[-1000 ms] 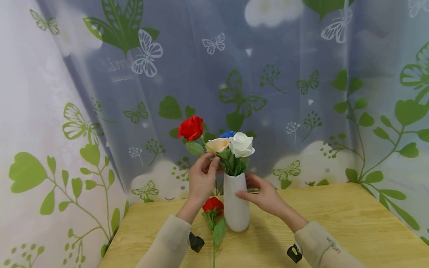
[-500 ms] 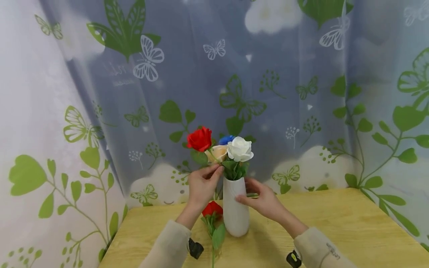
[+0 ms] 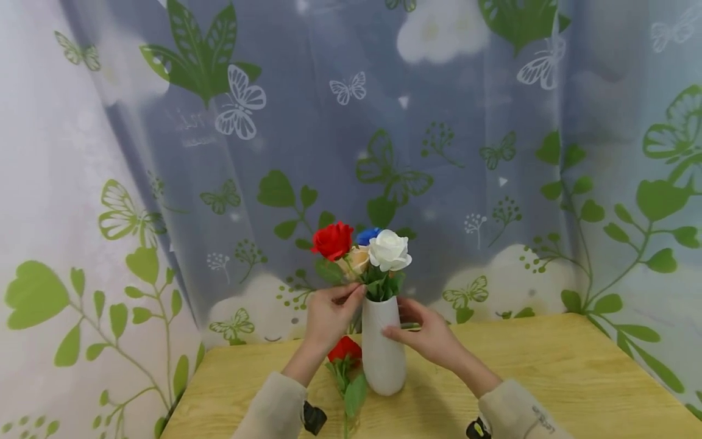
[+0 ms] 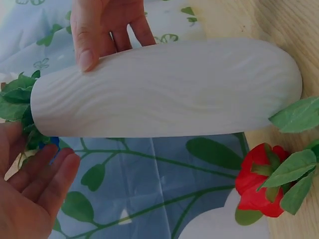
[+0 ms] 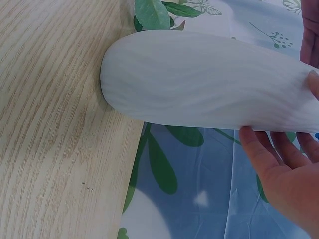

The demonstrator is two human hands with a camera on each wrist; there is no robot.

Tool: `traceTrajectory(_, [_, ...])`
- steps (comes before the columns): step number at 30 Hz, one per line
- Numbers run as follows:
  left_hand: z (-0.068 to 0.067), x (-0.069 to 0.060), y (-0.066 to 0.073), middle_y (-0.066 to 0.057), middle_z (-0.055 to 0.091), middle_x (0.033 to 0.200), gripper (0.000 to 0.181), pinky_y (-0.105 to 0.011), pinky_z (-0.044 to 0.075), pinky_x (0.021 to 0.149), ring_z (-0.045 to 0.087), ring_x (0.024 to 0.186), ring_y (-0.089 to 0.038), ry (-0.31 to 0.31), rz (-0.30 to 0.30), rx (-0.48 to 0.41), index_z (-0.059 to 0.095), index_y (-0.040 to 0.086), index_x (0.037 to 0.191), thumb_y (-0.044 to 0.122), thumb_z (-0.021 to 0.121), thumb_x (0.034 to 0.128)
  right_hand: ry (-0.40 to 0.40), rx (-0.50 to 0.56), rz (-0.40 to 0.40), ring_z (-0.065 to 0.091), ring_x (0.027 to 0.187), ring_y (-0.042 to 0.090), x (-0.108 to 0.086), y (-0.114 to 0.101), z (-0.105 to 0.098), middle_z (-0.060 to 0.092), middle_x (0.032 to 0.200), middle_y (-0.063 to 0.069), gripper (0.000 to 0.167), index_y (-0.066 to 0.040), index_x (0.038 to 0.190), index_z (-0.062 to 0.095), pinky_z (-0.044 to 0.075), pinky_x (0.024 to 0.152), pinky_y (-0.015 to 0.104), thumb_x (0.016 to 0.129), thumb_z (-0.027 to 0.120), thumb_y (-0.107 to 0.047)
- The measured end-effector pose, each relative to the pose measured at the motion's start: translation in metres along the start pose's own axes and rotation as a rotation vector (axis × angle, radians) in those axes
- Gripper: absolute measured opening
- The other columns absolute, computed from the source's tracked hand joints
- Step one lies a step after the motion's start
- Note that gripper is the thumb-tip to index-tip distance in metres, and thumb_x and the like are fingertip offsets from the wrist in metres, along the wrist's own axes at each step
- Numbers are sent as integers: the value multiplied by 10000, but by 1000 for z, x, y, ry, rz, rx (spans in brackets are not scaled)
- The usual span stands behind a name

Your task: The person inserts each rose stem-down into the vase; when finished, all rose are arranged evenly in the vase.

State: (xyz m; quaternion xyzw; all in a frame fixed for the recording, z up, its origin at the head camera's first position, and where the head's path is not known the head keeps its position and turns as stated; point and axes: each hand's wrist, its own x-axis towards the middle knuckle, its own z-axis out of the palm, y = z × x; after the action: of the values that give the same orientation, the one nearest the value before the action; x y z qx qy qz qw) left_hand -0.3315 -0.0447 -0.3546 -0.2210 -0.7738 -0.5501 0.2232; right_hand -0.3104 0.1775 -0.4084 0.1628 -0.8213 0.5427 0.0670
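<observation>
A white vase (image 3: 383, 347) with a wavy surface stands upright on the table. Out of its mouth rise a white rose (image 3: 390, 250), a blue flower (image 3: 368, 236) and a peach rose (image 3: 358, 260). My left hand (image 3: 331, 314) pinches the stem of a red rose (image 3: 333, 241) just left of the vase mouth; where that stem ends is hidden. On the vase's right side my right hand (image 3: 425, 335) grips the upper part, thumb in front and fingers behind. In the left wrist view, green leaves (image 4: 17, 97) stick out of the mouth.
A second red rose (image 3: 345, 350) lies on the wooden table (image 3: 510, 372) left of the vase, its stem pointing toward me. Behind the table hangs a patterned curtain (image 3: 307, 140) with butterflies and leaves.
My left hand has lowered the red rose and brought it rightward, closer to the other flowers. The right hand keeps its hold on the vase. The head view has tilted slightly up.
</observation>
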Motion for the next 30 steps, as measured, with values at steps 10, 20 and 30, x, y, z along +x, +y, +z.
traceTrajectory(10, [-1,3,4,-108,823,937,202,-210,630,668,793,781,-304,150,52,-35,851,63,1045,227,840,927,27,-18,15,683,1222,281,1,-1,1,683,1394,81,726,-167,1540,527,620,971,431,919,836,-380])
traceTrajectory(20, [7,8,11,-140,813,864,164,-200,580,578,756,693,-196,198,47,-75,850,24,996,173,828,931,27,12,28,670,1237,328,-2,-1,1,661,1417,144,751,-113,1560,497,625,958,455,931,827,-360])
traceTrajectory(30, [7,8,15,-183,803,863,113,-174,509,502,685,554,-176,142,17,-101,853,20,934,127,819,922,14,0,24,663,1250,338,-1,-1,1,651,1430,146,757,-124,1570,483,624,962,449,939,816,-377])
